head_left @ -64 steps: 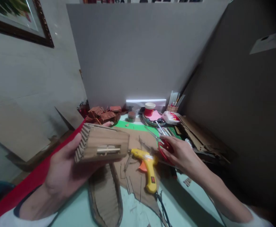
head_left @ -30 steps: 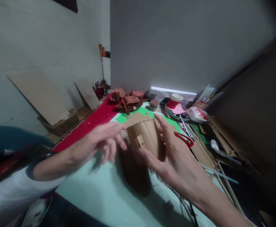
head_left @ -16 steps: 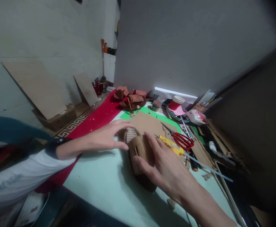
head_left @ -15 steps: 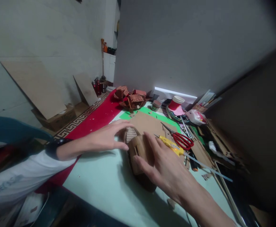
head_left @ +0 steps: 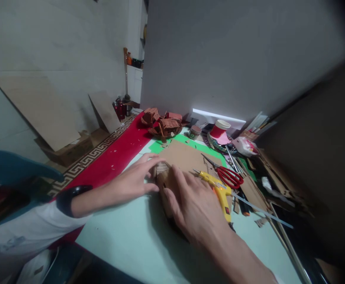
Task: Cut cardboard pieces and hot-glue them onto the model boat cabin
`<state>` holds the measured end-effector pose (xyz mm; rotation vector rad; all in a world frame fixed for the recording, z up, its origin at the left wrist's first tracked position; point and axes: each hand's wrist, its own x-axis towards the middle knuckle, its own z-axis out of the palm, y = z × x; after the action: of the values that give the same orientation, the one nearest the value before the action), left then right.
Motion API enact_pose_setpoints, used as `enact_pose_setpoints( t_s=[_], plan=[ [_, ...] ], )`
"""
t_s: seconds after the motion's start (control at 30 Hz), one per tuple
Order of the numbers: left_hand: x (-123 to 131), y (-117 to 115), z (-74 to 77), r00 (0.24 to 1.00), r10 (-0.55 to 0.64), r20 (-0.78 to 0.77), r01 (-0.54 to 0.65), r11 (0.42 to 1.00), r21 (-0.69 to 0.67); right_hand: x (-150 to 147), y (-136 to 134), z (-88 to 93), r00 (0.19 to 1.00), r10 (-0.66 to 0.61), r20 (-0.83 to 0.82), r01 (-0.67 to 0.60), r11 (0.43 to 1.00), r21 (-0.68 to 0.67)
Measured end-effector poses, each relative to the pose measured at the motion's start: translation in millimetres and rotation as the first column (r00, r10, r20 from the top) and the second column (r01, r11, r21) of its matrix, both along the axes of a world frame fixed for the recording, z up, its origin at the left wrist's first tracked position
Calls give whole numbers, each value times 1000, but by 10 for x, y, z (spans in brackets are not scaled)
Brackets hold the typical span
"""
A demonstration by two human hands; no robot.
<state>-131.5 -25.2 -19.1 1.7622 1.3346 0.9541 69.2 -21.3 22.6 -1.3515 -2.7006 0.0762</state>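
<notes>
A brown cardboard boat model stands on the pale green tabletop, with a ribbed deck at its far end. My left hand grips that far end from the left, thumb and fingers on either side. My right hand is wrapped over the model's curved cover and hides most of it. Close to the right hand lies a yellow glue gun with a clear glue stick in its back. Red-handled scissors rest just beyond it, beside a flat cardboard sheet.
Reddish-brown cardboard models sit at the back on a red cloth. Further right are a small jar, a red and white cup and a plastic packet. Cardboard strips line the right side.
My right hand has moved slightly left and forward, pressing the curved cover lower toward the hull. The glue gun's handle now shows more. My left hand has shifted little.
</notes>
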Motion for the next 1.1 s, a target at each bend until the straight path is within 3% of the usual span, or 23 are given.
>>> enact_pose_setpoints(
  t_s=[0.13,0.23,0.37,0.47,0.67,0.93,1.1],
  plan=[
    [29,-1,-49,995,59,79,-57,998,-30,20,17,-68,993,-13,-118,-6,987,-159],
    [48,9,-69,981,105,162,-91,992,-92,129,37,-22,977,-22,-211,-43,953,-301],
    [51,29,-73,955,140,262,-82,972,-219,365,-26,76,946,-150,-287,21,912,-409],
    [37,32,-73,934,165,318,-71,955,-288,486,-167,46,939,-217,-268,88,903,-420],
    [33,-17,-55,906,208,370,-71,933,-352,411,-329,-206,941,-196,-277,86,928,-363],
    [124,-99,-2,862,293,414,-137,921,-366,503,-239,-231,841,-114,-529,-71,946,-317],
    [240,-108,15,841,312,441,-145,917,-372,617,-236,-224,841,-75,-535,-112,945,-307]
  ],
)
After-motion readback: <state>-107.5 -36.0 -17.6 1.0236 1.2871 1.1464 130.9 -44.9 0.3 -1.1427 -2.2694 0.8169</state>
